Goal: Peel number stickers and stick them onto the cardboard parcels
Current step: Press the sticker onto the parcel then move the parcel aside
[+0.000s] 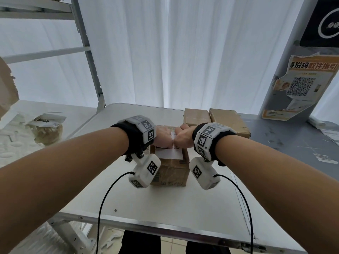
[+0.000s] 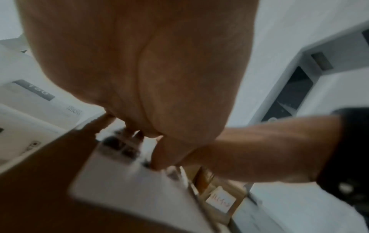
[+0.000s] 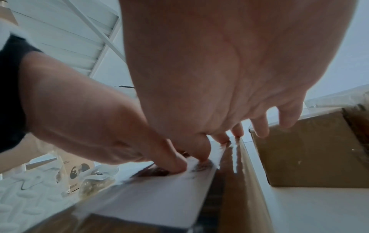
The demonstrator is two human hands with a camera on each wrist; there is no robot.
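The cardboard parcel stands near the middle of the desk, its long axis running from the near edge toward the far edge. A white label lies flat on its top face.

The left hand is on the left part of the parcel top, knuckles up, fingers bent down. In the right wrist view its fingertips press on the far end of the label. The right hand is just beside it, the two hands touching at the knuckles. Its thumb and first fingers come down to the same end of the label, and the other fingers spread loose in the air. Whether a number sticker is between the fingers I cannot tell; the wrist views are blurred there.

Both forearms reach forward from the near edge and meet over the parcel. Two other parcels lie side by side at the far right of the desk.
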